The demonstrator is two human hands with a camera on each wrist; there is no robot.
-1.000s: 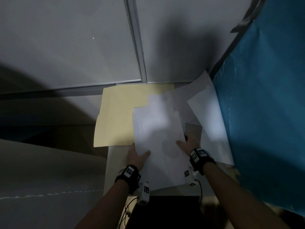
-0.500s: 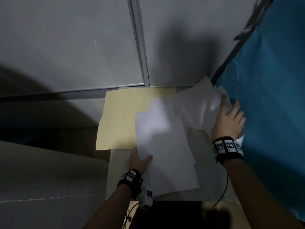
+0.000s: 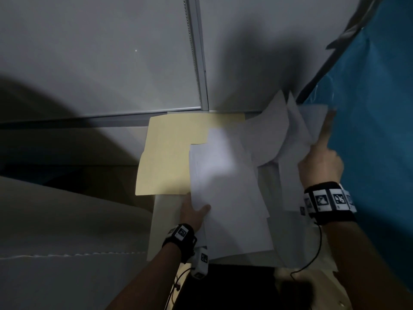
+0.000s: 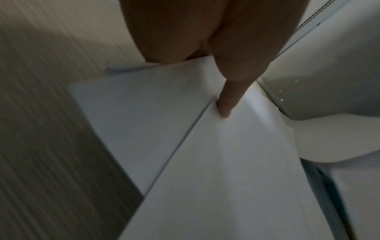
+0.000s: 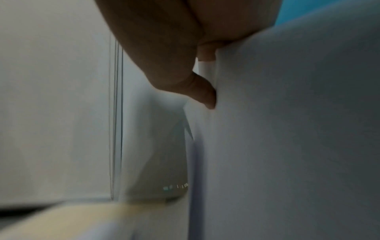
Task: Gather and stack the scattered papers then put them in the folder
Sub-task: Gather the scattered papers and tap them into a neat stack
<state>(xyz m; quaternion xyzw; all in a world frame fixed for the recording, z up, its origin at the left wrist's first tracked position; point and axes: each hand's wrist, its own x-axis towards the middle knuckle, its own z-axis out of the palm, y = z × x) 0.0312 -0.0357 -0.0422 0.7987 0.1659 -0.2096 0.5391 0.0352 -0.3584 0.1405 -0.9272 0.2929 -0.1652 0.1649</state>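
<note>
At the centre of the head view lies a stack of white papers (image 3: 225,193), its upper left corner overlapping the manila folder (image 3: 172,153). The left hand (image 3: 193,214) grips the stack's left edge — thumb on top. At the right of the frame the right hand (image 3: 319,162) pinches loose, curling sheets (image 3: 279,130) beside a blue drape (image 3: 375,121) — thumb pressed against paper.
</note>
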